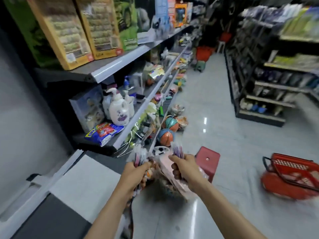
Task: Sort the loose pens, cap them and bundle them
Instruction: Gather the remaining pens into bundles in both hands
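Above the shop floor [215, 109], the left hand [136, 171] clenches a bunch of pens [139, 156] and the right hand [184, 168] a second bunch [177, 150], held apart, where a slackened grip would likely drop and scatter them.

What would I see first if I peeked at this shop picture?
The two hands in the middle: the left hand grips a bunch of pink-and-clear plastic pens, the right hand a bunch of purple-and-clear plastic pens. Then the red plastic shopping basket on the floor at the right, and the red plastic stool beyond the right hand.
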### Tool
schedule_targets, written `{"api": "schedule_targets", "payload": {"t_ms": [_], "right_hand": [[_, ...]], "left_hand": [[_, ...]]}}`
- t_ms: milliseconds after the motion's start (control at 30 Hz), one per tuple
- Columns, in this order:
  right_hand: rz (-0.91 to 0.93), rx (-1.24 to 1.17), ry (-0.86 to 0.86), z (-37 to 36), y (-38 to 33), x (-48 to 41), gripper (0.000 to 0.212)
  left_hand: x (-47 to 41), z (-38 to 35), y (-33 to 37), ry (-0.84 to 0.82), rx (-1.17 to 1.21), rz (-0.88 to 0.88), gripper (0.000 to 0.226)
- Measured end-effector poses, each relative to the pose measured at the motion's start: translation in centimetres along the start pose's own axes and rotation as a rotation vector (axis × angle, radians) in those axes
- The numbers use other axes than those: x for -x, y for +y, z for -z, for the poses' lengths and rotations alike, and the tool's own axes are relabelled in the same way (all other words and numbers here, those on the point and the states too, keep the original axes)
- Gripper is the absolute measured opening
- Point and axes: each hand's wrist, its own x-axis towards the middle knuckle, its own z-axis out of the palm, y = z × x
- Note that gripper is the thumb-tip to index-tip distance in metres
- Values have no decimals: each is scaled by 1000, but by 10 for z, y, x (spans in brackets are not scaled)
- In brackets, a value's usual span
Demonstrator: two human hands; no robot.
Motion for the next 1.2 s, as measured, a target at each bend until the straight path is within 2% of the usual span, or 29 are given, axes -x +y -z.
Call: {"api": "schedule_targets", "payload": {"t_ms": [133, 267, 367, 467, 767, 833, 933, 1200], "right_hand": [[-25, -73, 73, 112, 4, -2, 16], [-23, -96, 185, 228, 9, -1, 34], [-43, -71, 280, 306, 14, -3, 27], [-79, -119, 325, 364, 21, -8, 33], [-80, -174, 344, 450, 5, -70, 32], [-78, -147, 353, 462, -4, -96, 27], [-62, -121, 362, 482, -22, -138, 25], [-75, -154, 437, 536, -52, -246, 25]], "left_hand": [[-14, -122, 12, -137, -47, -21, 19], [-24, -245, 18, -276, -60, 0, 20], [-29, -326, 20, -368, -56, -2, 18], [-31, -391, 24, -407, -78, 1, 22], [-80, -499, 45, -444, -169, 10, 23], [-103, -516, 55, -472, -184, 5, 29], [-146, -543, 74, -491, -160, -18, 17], [-252, -614, 115, -507, -153, 24, 19]]}}
